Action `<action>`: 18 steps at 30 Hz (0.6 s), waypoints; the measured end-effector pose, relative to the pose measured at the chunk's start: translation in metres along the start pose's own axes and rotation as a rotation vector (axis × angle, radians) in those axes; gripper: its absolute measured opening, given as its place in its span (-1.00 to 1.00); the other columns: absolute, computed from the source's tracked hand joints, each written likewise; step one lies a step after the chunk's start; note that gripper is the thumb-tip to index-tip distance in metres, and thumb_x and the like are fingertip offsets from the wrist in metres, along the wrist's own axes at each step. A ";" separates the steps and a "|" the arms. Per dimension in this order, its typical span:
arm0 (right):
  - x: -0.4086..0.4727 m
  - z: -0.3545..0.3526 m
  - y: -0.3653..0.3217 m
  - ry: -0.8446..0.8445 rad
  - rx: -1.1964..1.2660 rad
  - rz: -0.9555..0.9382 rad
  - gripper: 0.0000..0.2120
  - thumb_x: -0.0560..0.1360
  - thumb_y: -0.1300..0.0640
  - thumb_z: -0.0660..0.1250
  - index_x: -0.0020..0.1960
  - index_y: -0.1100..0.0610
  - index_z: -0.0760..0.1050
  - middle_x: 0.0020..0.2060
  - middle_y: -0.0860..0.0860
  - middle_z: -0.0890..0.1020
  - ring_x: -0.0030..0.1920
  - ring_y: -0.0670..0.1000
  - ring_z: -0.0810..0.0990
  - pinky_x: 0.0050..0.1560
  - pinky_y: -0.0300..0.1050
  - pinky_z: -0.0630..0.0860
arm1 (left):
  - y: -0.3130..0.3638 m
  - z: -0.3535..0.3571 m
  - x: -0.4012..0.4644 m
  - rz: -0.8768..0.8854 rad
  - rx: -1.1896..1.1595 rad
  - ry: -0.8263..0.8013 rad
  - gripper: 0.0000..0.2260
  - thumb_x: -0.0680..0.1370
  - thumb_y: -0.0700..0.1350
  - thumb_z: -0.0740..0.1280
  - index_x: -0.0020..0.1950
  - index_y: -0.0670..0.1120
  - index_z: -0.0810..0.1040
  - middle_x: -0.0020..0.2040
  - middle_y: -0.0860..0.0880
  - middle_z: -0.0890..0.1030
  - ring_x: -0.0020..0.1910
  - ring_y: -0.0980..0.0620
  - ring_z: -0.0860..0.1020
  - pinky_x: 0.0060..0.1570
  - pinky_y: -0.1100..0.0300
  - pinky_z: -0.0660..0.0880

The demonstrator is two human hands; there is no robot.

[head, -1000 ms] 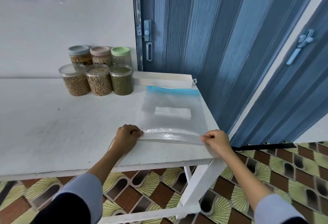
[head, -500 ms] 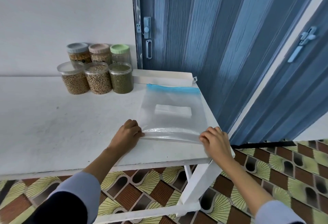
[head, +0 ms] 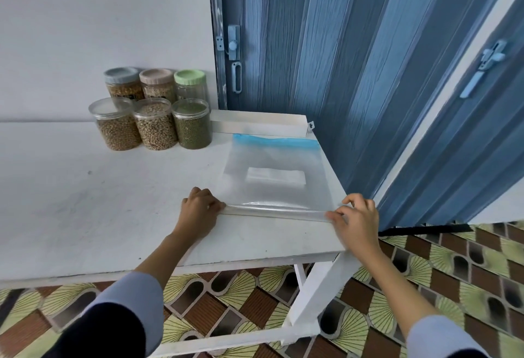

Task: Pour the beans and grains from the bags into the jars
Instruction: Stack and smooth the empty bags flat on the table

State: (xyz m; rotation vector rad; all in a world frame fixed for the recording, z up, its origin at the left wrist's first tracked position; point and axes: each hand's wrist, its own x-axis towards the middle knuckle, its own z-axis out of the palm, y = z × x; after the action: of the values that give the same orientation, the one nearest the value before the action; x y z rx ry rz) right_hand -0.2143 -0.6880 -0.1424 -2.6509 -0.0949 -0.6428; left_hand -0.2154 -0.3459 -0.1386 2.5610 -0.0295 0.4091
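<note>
- Rolling or folding the near edge of the bag (head: 272,170) looks like the step in hand: both hands sit at its two near corners, where the plastic is doubled into a thin strip.
- The left hand (head: 198,210) has its fingers curled, pinching the strip's left end; gripping there likely keeps the fold straight.
- The right hand (head: 355,217) pinches the right end between thumb and forefinger, its other fingers loosely raised.
- The bag lies flat and looks empty on the table (head: 85,201), its blue zip edge farthest from the person, just before a white box (head: 261,126).
- Six jars (head: 154,108) stand in two rows near the wall, well apart from the bag, lids on; five look filled, while the green-lidded one's contents are unclear.
- By that, pouring seems finished, and the bag is being tidied away.
</note>
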 end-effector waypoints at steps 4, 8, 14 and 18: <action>0.011 -0.002 -0.012 -0.120 0.040 0.198 -0.71 0.48 -0.05 0.40 -0.20 0.18 0.66 -0.06 -0.07 0.38 0.02 0.05 0.29 0.04 -0.02 0.30 | 0.006 -0.004 0.015 -0.216 -0.066 -0.089 -0.76 0.53 -0.11 0.36 -0.32 -0.16 0.59 -0.24 -0.09 0.62 -0.13 -0.12 0.50 -0.05 0.09 0.36; 0.017 -0.005 -0.019 -0.189 0.013 0.255 -0.75 0.45 -0.06 0.42 -0.17 0.15 0.64 -0.03 -0.07 0.33 0.08 0.08 0.30 0.09 -0.03 0.29 | 0.010 -0.001 0.024 -0.318 -0.084 -0.124 -0.79 0.50 -0.09 0.41 -0.27 -0.13 0.47 -0.20 -0.12 0.58 -0.10 -0.14 0.50 -0.07 0.12 0.38; 0.016 -0.002 -0.033 -0.171 -0.100 -0.094 -0.83 0.41 0.40 0.34 -0.10 0.16 0.52 0.00 0.04 0.46 0.04 0.11 0.38 0.00 -0.02 0.26 | 0.017 0.006 0.023 0.027 0.053 -0.012 -0.89 0.38 -0.42 0.37 -0.25 -0.27 0.48 -0.18 -0.21 0.46 -0.11 -0.19 0.44 -0.17 -0.06 0.46; 0.014 0.007 -0.037 -0.245 -0.096 -0.259 -0.70 0.24 0.57 0.27 -0.25 0.19 0.45 -0.27 0.06 0.51 -0.21 0.17 0.51 -0.23 -0.08 0.26 | 0.024 0.005 0.016 0.246 0.229 -0.100 -0.71 0.10 -0.57 0.35 -0.38 -0.25 0.42 -0.39 -0.19 0.46 -0.39 -0.21 0.51 -0.54 0.12 0.42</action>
State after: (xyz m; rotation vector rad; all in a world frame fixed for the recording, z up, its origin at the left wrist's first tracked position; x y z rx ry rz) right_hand -0.2052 -0.6517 -0.1278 -2.8255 -0.4949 -0.4053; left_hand -0.2014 -0.3679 -0.1255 2.8130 -0.3555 0.3953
